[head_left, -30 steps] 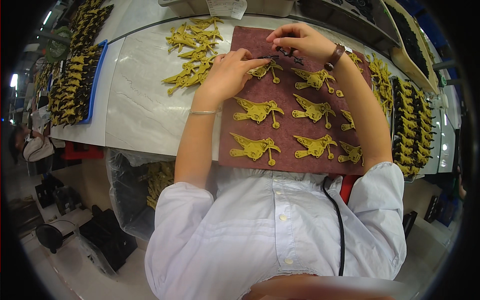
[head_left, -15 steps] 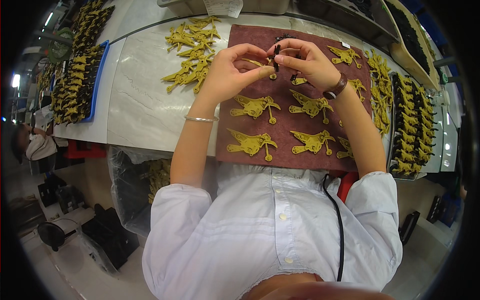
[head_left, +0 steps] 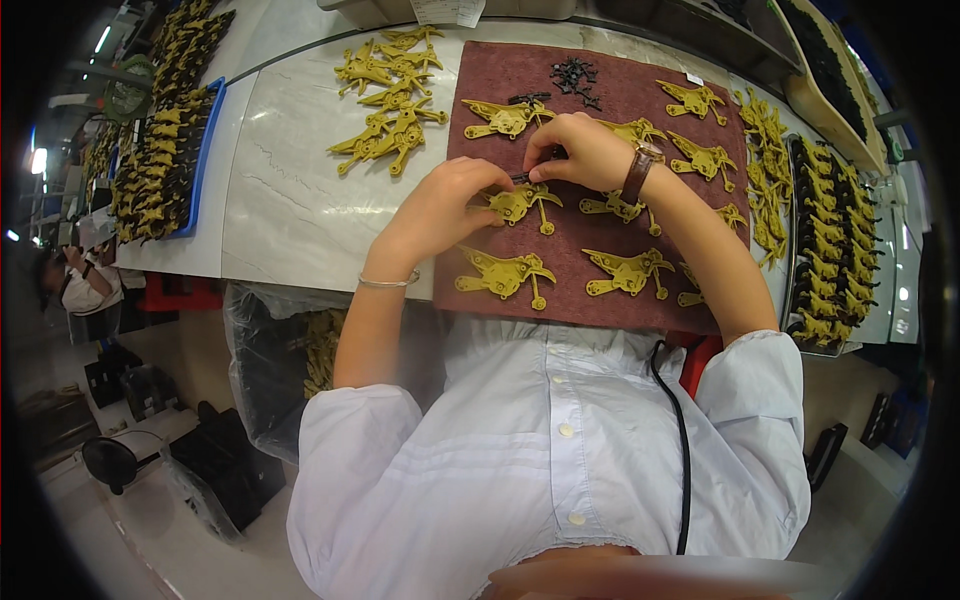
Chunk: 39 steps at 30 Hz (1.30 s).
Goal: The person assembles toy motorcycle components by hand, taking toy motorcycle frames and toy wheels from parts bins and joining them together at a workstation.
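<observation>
My left hand [head_left: 445,205] and my right hand [head_left: 580,150] meet over a dark red mat [head_left: 600,100]. Together they pinch a small black part [head_left: 522,178] just above a mustard-yellow metal piece [head_left: 520,203] lying on the mat. The fingers of my left hand also touch that yellow piece. Several more yellow pieces [head_left: 625,270] lie in rows on the mat around my hands. A small heap of black parts [head_left: 575,75] sits at the mat's far edge. A watch is on my right wrist, a thin bangle on my left.
A loose pile of yellow pieces [head_left: 385,100] lies on the white table left of the mat. A blue tray [head_left: 165,160] of stacked pieces is at far left, a dark tray [head_left: 830,250] of them at right. A plastic-lined bin [head_left: 290,360] hangs under the table edge. Another person [head_left: 85,285] sits at far left.
My hands have come slightly nearer along the mat, from its far edge to the middle row, still joined on the small part. The view has also shifted.
</observation>
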Available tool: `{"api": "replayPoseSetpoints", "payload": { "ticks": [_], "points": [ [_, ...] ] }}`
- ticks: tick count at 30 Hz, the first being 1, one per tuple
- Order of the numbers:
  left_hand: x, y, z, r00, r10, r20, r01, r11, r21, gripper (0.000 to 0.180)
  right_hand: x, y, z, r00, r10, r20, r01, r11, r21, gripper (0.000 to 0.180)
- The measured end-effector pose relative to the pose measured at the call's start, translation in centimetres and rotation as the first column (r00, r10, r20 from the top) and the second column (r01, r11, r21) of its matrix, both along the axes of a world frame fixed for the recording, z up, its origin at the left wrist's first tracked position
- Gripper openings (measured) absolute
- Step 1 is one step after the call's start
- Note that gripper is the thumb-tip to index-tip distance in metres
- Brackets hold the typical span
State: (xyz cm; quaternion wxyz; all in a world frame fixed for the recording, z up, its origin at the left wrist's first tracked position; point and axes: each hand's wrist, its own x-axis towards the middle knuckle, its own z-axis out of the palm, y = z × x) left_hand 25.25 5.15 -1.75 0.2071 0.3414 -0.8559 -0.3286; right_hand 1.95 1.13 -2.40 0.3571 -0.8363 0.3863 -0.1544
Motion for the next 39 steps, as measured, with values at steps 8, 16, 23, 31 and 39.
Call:
{"api": "replayPoseSetpoints", "payload": {
  "ticks": [8, 16, 23, 31, 39],
  "points": [
    [-0.2, 0.4, 0.4, 0.995, -0.025, 0.094, 0.036, 0.993, -0.113, 0.051, 0.2, 0.8, -0.4, 0.992, -0.116, 0.050, 0.113, 0.991, 0.067, 0.014],
    [-0.6, -0.2, 0.8, 0.957, -0.120, 0.264, 0.175, 0.966, -0.192, 0.060, -0.5, 2.2, -1.5, 0.970, -0.200, 0.140, 0.210, 0.976, -0.057, 0.013],
    [-0.8, -0.5, 0.8, 0.951, -0.096, 0.294, 0.142, 0.980, -0.140, 0.054, -1.2, 2.5, 1.4, 0.869, -0.368, 0.332, 0.229, 0.891, 0.391, 0.024],
    [-0.1, -0.1, 0.7, 0.983, -0.035, 0.181, 0.070, 0.980, -0.187, 0.060, -3.5, 4.8, 2.3, 0.622, -0.526, 0.580, -0.168, 0.634, 0.755, 0.037],
    [0.0, 0.7, 1.5, 0.989, 0.063, 0.136, -0.022, 0.960, -0.279, 0.055, -4.6, 5.4, 1.1, 0.490, -0.634, 0.598, -0.230, 0.568, 0.790, 0.030]
  ]
}}
